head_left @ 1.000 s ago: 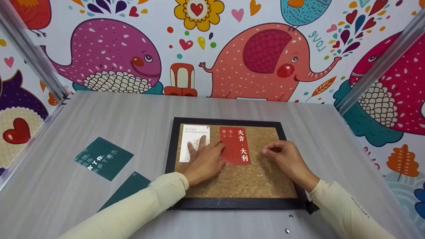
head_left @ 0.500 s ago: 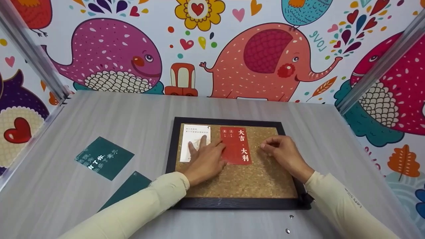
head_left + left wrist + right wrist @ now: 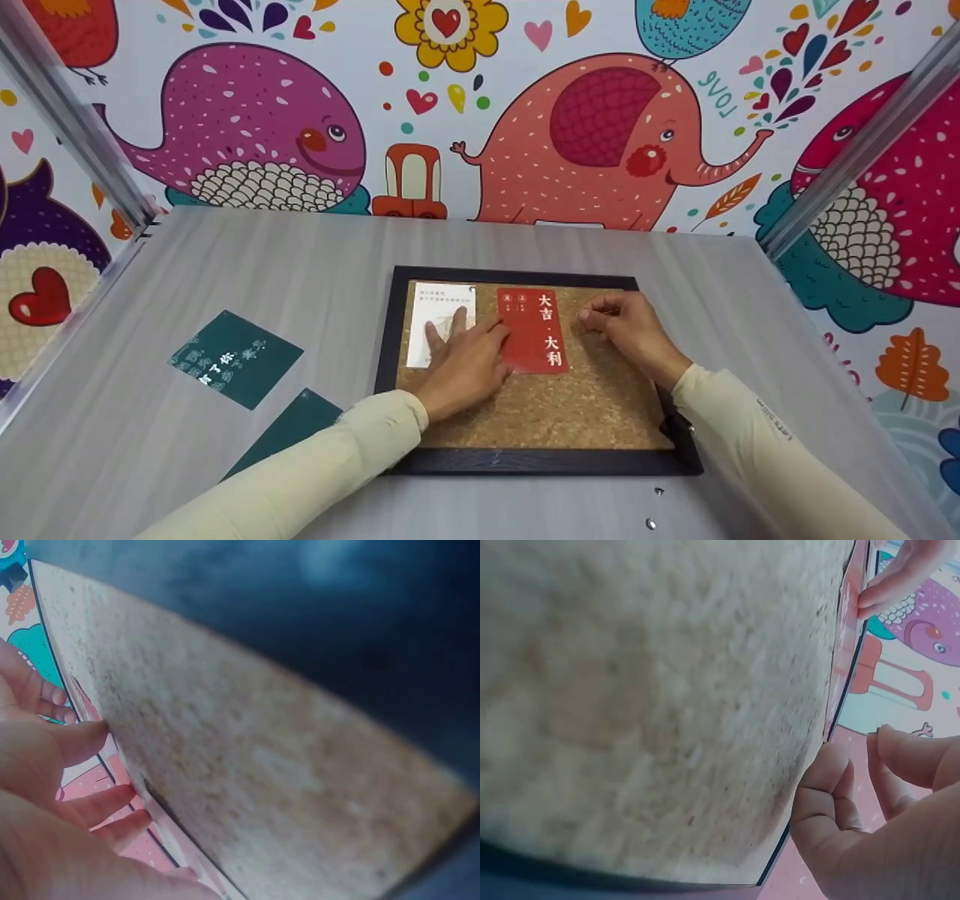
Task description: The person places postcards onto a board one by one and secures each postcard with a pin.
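A cork board [image 3: 525, 412] in a black frame lies on the table. Near its top left is a white card [image 3: 427, 307] with a small tack at the upper right corner. Beside it lies a red card [image 3: 529, 330] with white characters. My left hand [image 3: 461, 367] rests with spread fingers across both cards, pressing them to the cork. Just right of the red card, my right hand [image 3: 630, 322] pinches a tiny thumbtack [image 3: 883, 727] between thumb and index finger, mostly hidden by the fingertips. In the right wrist view, this hand hovers close beside the cork.
Two silver thumbtacks, a nearer thumbtack [image 3: 650, 523] and a farther thumbtack [image 3: 659, 491], lie in front of the frame. Left of the board are a green card with white writing [image 3: 236, 360] and another green card [image 3: 285, 431], partly under the left sleeve. A patterned wall [image 3: 517, 112] stands behind.
My right hand has moved left and slightly away from me, closer to the red card's upper right, still pinching. The left hand stays in place on the cards.
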### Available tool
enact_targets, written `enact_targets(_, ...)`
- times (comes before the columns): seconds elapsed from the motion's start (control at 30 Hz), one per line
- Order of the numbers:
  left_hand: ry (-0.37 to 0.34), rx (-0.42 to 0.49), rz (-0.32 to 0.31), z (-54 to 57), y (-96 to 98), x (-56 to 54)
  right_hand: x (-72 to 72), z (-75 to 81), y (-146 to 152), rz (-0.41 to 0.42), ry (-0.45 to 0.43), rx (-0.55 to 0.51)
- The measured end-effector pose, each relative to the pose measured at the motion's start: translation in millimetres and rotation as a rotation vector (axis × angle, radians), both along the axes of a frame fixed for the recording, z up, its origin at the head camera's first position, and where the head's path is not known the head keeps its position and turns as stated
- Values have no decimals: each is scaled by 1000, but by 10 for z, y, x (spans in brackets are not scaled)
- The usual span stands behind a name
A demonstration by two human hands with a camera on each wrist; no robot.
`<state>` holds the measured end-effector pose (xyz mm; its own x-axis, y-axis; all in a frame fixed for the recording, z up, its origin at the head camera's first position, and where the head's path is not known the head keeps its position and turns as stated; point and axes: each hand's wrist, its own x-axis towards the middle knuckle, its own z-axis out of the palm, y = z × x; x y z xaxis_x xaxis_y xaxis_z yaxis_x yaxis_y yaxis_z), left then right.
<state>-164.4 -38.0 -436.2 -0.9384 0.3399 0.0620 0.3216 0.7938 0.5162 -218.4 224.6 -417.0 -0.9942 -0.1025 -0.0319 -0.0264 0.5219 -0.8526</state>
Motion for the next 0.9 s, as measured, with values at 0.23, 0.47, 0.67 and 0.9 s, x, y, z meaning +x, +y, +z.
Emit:
enact_targets(0.23, 2, 8, 2, -3, 1, -3, -122, -54, 30, -4, -36, -47)
enact_targets(0.47, 15, 7, -2, 4, -9, 2, -187, -64, 19, -27, -42, -14)
enact_targets(0.67, 7, -6, -1, -3, -10, -11, -245, -59, -2, -29, -43, 3)
enact_targets(0.9, 2, -20, 2, -2, -9, -2, -302, -46, -57, -17, -55, -7)
